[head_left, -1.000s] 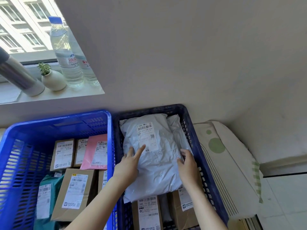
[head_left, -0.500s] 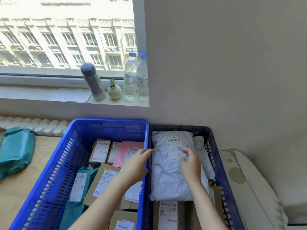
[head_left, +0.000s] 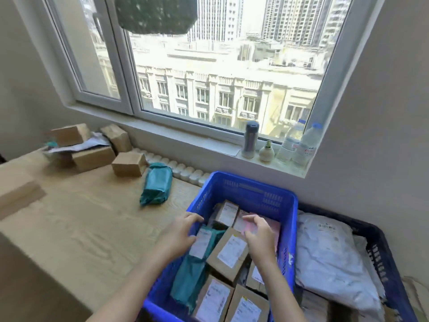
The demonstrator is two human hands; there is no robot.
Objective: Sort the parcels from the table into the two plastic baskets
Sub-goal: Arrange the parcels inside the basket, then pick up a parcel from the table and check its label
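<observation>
Two bare forearms, no sleeves visible

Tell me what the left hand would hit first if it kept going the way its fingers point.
Probably the small labelled carton standing in the bright blue basket: the left hand points right across its rim. Depth is unclear.

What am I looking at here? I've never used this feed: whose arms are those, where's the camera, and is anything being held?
No machine: a person's bare arms, filmed by a wide-angle camera on their head, looking down. The left hand and right hand hover over the bright blue basket of labelled boxes, fingers loosely curled, holding nothing. The darker basket beside it holds a white mailer bag. On the wooden table a teal parcel and several cardboard boxes still wait.
</observation>
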